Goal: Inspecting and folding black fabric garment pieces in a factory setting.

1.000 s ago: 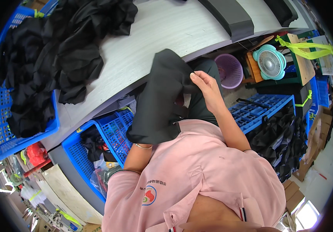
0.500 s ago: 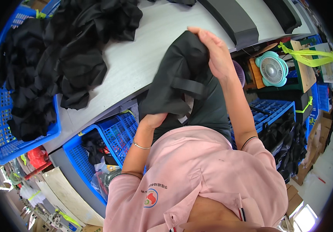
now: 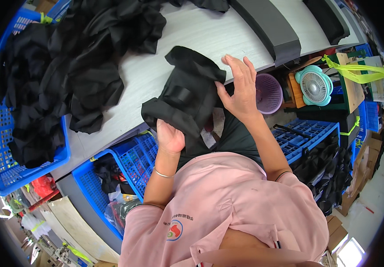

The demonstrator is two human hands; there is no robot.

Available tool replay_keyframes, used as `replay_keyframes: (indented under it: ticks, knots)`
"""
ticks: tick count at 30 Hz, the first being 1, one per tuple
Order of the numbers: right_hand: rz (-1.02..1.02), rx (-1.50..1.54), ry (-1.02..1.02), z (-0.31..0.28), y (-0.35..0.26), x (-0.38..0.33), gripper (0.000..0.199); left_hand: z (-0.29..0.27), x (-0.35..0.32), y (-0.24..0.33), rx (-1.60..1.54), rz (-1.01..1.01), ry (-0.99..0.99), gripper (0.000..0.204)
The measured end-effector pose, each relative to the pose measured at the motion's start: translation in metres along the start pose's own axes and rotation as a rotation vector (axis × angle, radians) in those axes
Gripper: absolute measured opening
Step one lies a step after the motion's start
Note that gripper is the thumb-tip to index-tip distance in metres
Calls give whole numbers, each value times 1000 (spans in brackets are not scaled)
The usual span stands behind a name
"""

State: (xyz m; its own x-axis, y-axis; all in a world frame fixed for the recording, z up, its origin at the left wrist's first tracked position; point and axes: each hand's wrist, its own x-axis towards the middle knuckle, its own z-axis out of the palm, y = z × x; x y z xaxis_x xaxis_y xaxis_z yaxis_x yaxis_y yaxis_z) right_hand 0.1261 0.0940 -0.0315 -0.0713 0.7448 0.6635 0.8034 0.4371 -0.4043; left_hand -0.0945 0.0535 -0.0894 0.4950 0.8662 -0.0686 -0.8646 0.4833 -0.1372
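Observation:
A black fabric piece (image 3: pixel 192 104), with a short strap loop (image 3: pixel 178 95) on its face, hangs over the near edge of the table above my lap. My left hand (image 3: pixel 169 137) holds its lower edge, palm turned up, the fingers hidden under the cloth. At the piece's right side my right hand (image 3: pixel 241 91) is open with fingers spread, its thumb tip at the cloth's edge. A heap of similar black fabric pieces (image 3: pixel 89 66) lies on the left, partly over a blue plastic basket (image 3: pixel 5 129).
Dark padded strips (image 3: pixel 267 31) lie on the far right of the grey table (image 3: pixel 138 80). Beyond my right arm are a purple bin (image 3: pixel 268 93), a turquoise fan (image 3: pixel 315 85) and a blue crate (image 3: pixel 308 138). Below the table edge, left, stands another blue basket (image 3: pixel 89 187).
The fabric piece has swung left and spread out, its strap loop turning upward. My right hand has let go of its top corner, moved nearer and opened; my left palm now faces up.

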Motion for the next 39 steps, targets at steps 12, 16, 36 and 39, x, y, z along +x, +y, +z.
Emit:
replay_keyframes:
  ticks: [12, 16, 36, 39]
  knots:
    - [271, 175, -160, -11, 3, -18, 27, -1, -18, -15, 187, -18, 232, 55]
    - [309, 709, -412, -46, 11, -10, 12, -3, -17, 10, 515, 190, 365, 52]
    - [859, 902, 100, 21, 33, -5, 43, 53, 92, 35, 1471, 675, 294, 41]
    - [943, 1023, 24, 27, 34, 10, 53, 53, 132, 36, 1404, 399, 179, 49]
